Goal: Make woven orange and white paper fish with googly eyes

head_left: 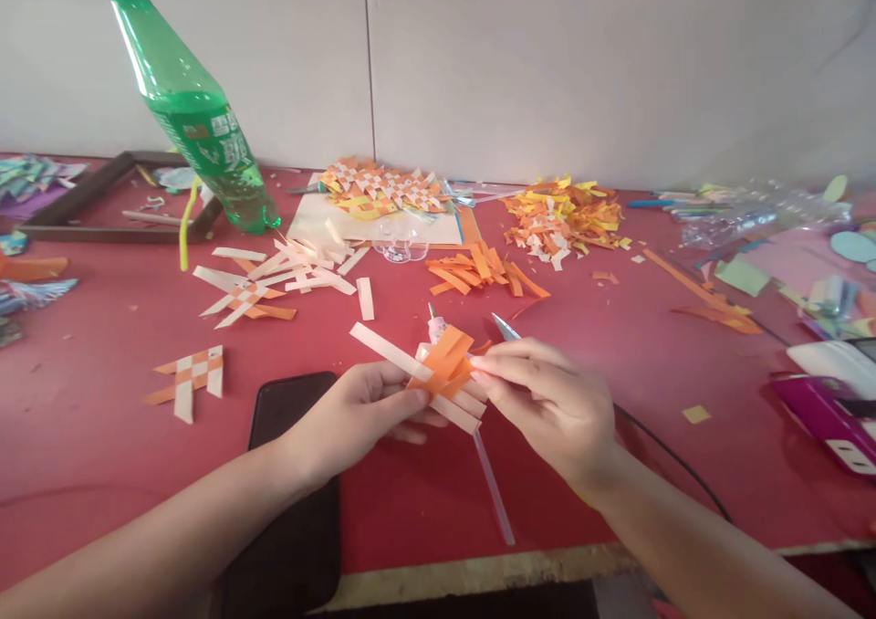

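Observation:
My left hand (370,409) holds a small woven paper piece (444,377) of crossing orange and cream strips, thumb on top and fingers underneath. At the piece's right side, my right hand (547,400) pinches an orange strip end between thumb and fingertips. A pointed metal blade tip (505,327) sticks out beyond the right hand; whether that hand grips its tool is hidden. Behind the woven piece shows the nozzle of a glue gun (436,327), mostly covered. A translucent glue stick (494,491) extends below the hands toward the table's front edge.
A black phone (294,482) lies under my left forearm. Loose cream strips (321,263), orange strips (485,270) and woven pieces (195,377) lie beyond. A green bottle (205,135) stands by a dark frame (116,234). A black cord (677,464) runs at right.

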A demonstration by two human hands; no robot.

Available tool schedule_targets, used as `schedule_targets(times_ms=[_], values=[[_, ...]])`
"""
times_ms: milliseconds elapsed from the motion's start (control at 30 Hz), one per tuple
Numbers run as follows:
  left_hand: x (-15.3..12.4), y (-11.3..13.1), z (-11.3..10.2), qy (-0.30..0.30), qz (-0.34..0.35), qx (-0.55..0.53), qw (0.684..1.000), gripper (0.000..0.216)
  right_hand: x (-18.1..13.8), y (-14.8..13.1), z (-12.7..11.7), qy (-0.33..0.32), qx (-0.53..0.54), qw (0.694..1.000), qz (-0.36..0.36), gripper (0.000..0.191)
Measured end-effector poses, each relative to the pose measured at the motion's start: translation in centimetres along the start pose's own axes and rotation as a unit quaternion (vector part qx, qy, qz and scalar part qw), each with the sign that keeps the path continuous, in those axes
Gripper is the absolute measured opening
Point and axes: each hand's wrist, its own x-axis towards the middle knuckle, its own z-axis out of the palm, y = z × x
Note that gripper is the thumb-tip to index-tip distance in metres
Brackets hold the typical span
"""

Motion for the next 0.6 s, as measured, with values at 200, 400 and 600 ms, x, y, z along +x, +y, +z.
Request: schedule_targets(times_ms=[200,400,600], values=[[0.1,-0.3,-0.1,0.008,0.02,-0.051,0.998,0.027,-0.8,-0.1,0.5,0.035,0.029,0.998,0.034,0.03],[0.2,-0.2,0.1,0.018,0.034,-0.075,0.996,0.026,-0.4,0.0,0.6,-0.01,0.051,0.999,-0.011,0.026],[0.4,-0.5,0.5,0.046,0.058,-0.074,0.995,0.025,0.1,0.0,0.3,-0.065,-0.032,0.994,-0.087,0.014]])
